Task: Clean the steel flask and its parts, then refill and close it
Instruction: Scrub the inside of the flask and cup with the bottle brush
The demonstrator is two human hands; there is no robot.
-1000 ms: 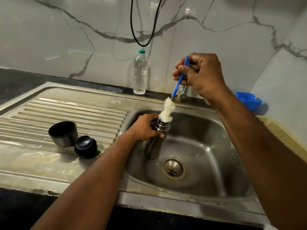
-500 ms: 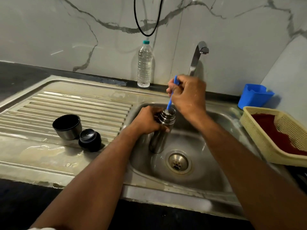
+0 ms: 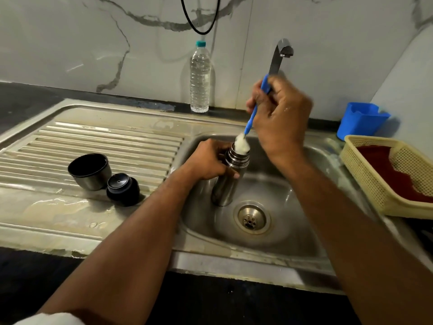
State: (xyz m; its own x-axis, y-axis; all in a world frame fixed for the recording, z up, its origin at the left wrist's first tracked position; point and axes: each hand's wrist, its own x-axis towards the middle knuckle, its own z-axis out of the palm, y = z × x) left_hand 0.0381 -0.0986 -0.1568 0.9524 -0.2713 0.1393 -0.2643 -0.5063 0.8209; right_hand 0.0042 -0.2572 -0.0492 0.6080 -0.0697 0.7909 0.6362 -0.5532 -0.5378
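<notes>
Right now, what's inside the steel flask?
The white foamy head of the blue bottle brush pokes into the steel flask's mouth. Deeper inside is hidden by the flask's wall.

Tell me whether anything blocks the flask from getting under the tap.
Nothing visible does. The flask stands in the sink, held by the left hand; the tap spout above has open space below, besides the right hand with the brush.
</notes>
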